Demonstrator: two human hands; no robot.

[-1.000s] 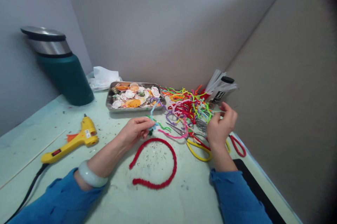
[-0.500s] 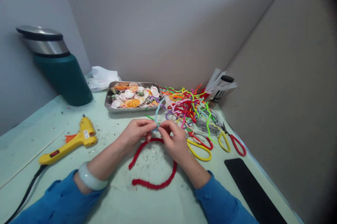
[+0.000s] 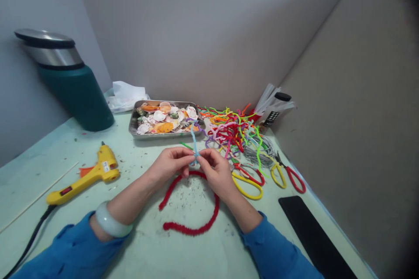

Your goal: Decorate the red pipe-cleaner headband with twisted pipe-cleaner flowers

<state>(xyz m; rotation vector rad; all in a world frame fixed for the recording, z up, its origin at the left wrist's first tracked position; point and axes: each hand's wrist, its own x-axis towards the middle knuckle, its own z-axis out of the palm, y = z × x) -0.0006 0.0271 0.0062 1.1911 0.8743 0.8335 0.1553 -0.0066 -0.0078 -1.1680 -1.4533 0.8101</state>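
Observation:
My left hand (image 3: 172,163) and my right hand (image 3: 216,170) meet near the middle of the table. Both pinch a light blue pipe cleaner (image 3: 194,137), one end of which stands up above my fingertips; the part between the fingers is mostly hidden. Below and partly behind my hands, a red fuzzy pipe cleaner (image 3: 214,215) lies on the table in an open curve, its two ends apart on the left. Just beyond my left fingers is a short green piece (image 3: 186,145).
Around lie a yellow glue gun (image 3: 87,180), a thin stick (image 3: 39,197), a green bottle (image 3: 78,95), a metal tray (image 3: 163,137) of shells, a heap of pipe cleaners (image 3: 229,132), wire (image 3: 258,156), scissors (image 3: 295,179) and a black strip (image 3: 314,235).
The upright end of the light blue pipe cleaner has tilted slightly left. Both hands stay almost in place, still pinching it. The whole view has shifted slightly.

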